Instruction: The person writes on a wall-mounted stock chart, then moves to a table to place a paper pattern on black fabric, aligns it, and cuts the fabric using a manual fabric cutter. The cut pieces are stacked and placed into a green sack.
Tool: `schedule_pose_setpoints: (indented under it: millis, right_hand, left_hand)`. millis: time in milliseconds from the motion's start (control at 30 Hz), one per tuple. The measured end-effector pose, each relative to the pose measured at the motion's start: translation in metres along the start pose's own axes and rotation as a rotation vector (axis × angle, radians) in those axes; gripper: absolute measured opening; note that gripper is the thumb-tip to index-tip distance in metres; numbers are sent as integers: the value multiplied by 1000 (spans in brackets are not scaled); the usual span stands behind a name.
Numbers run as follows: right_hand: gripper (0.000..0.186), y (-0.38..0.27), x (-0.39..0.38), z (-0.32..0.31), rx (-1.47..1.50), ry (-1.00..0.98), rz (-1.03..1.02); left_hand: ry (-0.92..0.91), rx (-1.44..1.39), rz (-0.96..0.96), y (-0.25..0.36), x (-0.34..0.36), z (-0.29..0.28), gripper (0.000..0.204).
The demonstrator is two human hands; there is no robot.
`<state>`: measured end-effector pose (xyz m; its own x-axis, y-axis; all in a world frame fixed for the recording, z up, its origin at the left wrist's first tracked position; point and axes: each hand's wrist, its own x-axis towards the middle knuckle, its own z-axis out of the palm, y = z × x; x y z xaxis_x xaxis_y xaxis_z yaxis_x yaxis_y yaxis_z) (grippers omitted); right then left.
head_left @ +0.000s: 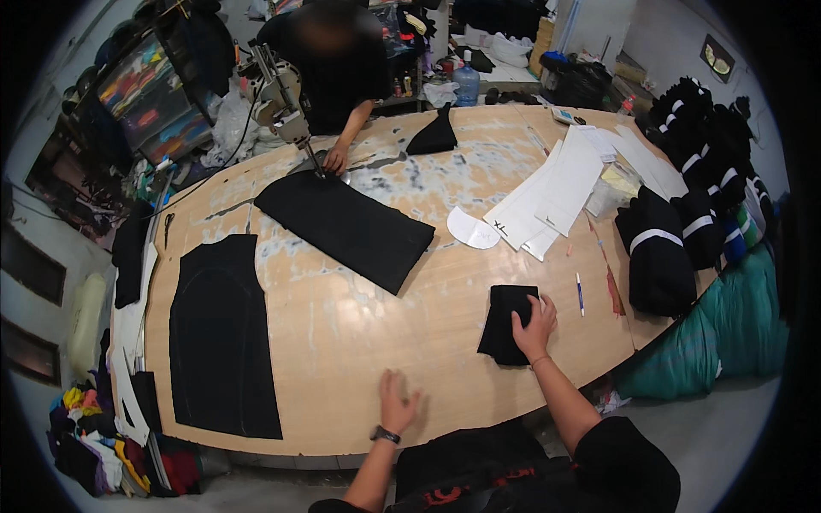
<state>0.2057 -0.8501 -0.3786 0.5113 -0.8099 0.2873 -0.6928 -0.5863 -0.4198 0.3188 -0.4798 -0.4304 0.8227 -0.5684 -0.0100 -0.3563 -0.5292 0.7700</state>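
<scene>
A small folded stack of black cloth [505, 329] lies near the table's front, right of the middle. My right hand [536, 332] grips its right side, thumb on top and fingers by the edge. My left hand [398, 406], slightly blurred, is over bare wood near the front edge; its fingers are apart and hold nothing. To the left lies a flat black garment-shaped panel [222, 342] with faint chalk lines. Farther off, a long black cloth stack [351, 231] meets an upright fabric cutting machine [292, 128]. A co-worker's hand [336, 160] rests beside its base.
White paper patterns [547, 192] spread at the right, with a blue pen [580, 295] nearer me. Tied black bundles [658, 256] stand along the right edge. A black cloth piece [434, 135] lies at the far side; scissors [168, 229] lie at the left. The machine's cable [231, 167] hangs leftward.
</scene>
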Motion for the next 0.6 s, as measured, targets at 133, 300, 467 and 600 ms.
schedule_pose_setpoints:
  millis: [133, 300, 467, 600]
  right_hand:
    - [50, -39, 54, 43, -29, -134, -276]
    - [47, -80, 133, 106, -38, -373, -283]
    - [52, -80, 162, 133, -273, -368, -228]
    - [55, -99, 142, 133, -317, -142, -83]
  left_hand:
    - [232, 96, 55, -48, 103, -62, 81]
    - [285, 267, 187, -64, 259, -123, 84]
    - [272, 437, 267, -88, 391, -164, 81]
    - [296, 530, 250, -125, 488, -191, 71]
